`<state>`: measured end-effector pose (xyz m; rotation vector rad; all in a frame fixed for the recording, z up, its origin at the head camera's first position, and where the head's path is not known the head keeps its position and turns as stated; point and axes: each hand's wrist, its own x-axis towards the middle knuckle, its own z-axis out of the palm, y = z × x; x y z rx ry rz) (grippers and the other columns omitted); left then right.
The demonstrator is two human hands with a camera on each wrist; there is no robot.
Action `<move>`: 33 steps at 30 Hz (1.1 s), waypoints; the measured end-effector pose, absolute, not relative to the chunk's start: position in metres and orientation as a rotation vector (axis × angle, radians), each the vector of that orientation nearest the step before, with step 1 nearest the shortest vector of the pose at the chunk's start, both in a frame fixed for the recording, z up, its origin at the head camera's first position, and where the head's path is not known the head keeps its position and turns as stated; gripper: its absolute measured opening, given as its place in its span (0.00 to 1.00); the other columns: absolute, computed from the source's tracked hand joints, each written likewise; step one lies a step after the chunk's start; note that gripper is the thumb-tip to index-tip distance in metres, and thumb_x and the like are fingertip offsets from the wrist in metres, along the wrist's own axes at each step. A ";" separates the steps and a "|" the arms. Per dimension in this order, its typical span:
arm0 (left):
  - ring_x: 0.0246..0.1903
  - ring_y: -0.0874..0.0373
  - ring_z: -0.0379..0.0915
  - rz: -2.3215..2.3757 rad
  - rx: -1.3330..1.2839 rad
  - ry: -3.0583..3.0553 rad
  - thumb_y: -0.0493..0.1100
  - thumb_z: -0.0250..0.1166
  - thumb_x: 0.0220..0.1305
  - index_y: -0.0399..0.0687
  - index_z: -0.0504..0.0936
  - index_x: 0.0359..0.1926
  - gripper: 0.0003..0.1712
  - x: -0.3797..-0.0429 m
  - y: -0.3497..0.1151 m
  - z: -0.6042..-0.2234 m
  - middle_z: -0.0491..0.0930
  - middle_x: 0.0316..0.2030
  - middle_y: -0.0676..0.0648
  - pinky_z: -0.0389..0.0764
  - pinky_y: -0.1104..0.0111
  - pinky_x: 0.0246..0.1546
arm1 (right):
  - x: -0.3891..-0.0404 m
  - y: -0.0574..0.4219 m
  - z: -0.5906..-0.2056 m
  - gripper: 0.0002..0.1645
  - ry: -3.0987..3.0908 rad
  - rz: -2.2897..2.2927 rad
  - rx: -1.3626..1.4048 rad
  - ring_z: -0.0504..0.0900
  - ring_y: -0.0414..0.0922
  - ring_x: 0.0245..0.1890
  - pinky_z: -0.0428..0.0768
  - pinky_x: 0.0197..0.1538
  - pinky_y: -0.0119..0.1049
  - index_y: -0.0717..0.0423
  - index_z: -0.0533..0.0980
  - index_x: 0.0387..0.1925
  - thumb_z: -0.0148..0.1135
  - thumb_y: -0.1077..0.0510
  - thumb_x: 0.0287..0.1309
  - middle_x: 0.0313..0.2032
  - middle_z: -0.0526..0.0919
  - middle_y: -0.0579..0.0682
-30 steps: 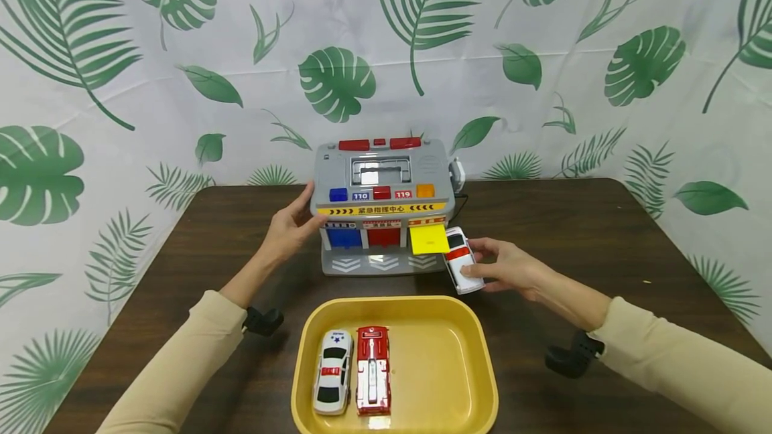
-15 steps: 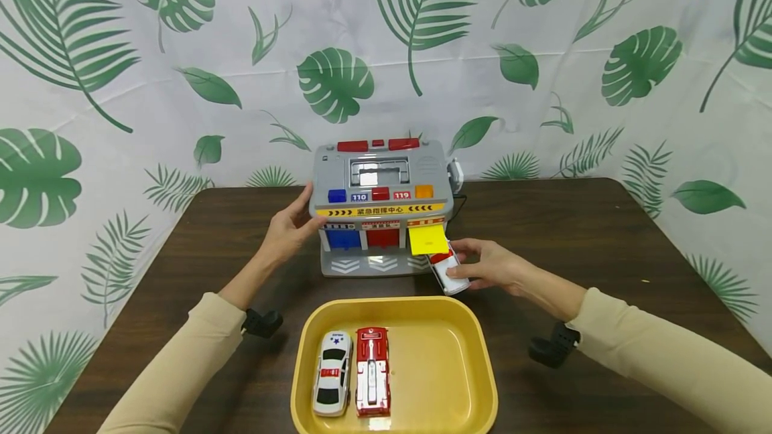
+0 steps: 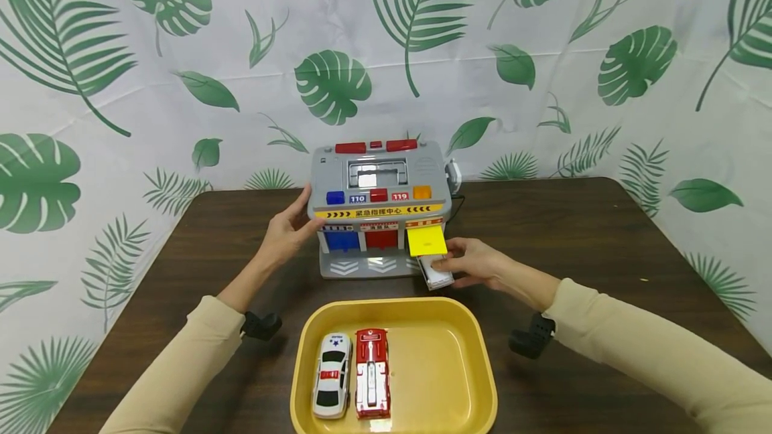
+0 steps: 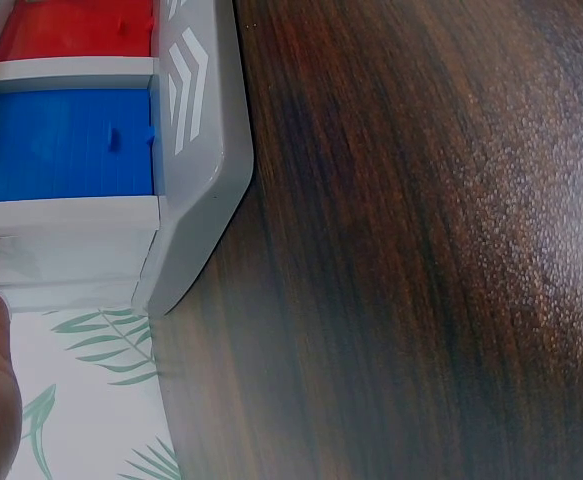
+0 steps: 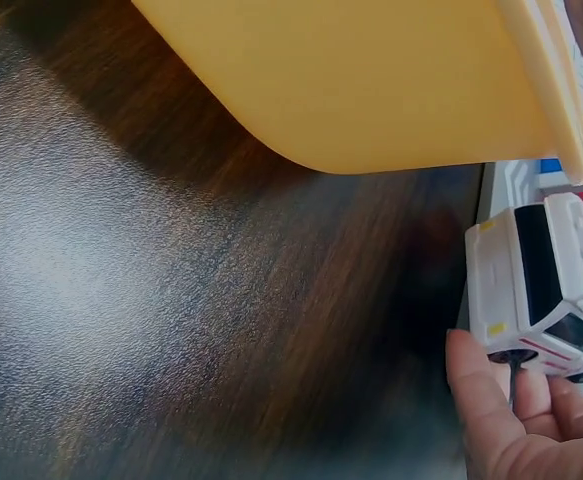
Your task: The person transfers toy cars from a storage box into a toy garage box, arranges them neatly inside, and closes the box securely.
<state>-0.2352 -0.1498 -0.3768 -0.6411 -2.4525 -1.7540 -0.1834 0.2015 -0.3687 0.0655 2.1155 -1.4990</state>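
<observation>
Here, right fingers (image 5: pixel 479 388) pinch a white van (image 5: pixel 539 265) — straight left fingers (image 3: pixel 298 204) touch the toy station (image 3: pixel 381 210)

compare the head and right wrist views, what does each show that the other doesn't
Head only: the white toy car with a red roof bar and the shiny red toy truck inside the yellow rectangular plastic tray, plus the raised yellow plastic flap and roof of the grey plastic toy station.

Right wrist only: the dark window band and red side stripe of the white plastic toy vehicle.

Both: that vehicle, the right hand holding it, the tray, part of the station and the dark wood-grain table.
</observation>
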 end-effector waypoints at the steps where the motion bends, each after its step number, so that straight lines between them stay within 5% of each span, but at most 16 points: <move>1: 0.64 0.46 0.62 -1.754 -0.642 -2.455 0.40 0.60 0.65 0.50 0.48 0.73 0.42 -0.235 -0.150 -0.377 0.52 0.71 0.45 0.67 0.63 0.59 | -0.184 0.201 -0.369 0.39 2.113 -1.507 0.070 0.78 0.46 0.40 0.83 0.48 0.46 0.65 0.60 0.64 0.66 0.56 0.56 0.51 0.72 0.60; 10: 0.64 0.47 0.63 -1.772 -0.630 -2.458 0.40 0.61 0.64 0.50 0.48 0.73 0.42 -0.234 -0.150 -0.377 0.53 0.71 0.45 0.68 0.63 0.59 | -0.188 0.196 -0.374 0.39 2.113 -1.527 0.151 0.74 0.53 0.51 0.81 0.50 0.48 0.66 0.60 0.64 0.64 0.52 0.58 0.57 0.70 0.62; 23: 0.63 0.44 0.64 -1.792 -0.646 -2.430 0.39 0.60 0.64 0.47 0.47 0.73 0.42 -0.236 -0.150 -0.379 0.53 0.71 0.43 0.69 0.67 0.58 | -0.189 0.192 -0.374 0.36 2.096 -1.553 0.197 0.72 0.54 0.52 0.80 0.52 0.47 0.66 0.62 0.62 0.63 0.52 0.60 0.57 0.70 0.62; 33: 0.65 0.47 0.61 -1.828 -0.640 -2.423 0.38 0.60 0.65 0.50 0.47 0.73 0.42 -0.235 -0.150 -0.377 0.51 0.72 0.46 0.68 0.68 0.59 | -0.193 0.186 -0.371 0.29 2.122 -1.565 0.215 0.75 0.44 0.36 0.83 0.47 0.46 0.71 0.61 0.59 0.56 0.58 0.63 0.43 0.75 0.58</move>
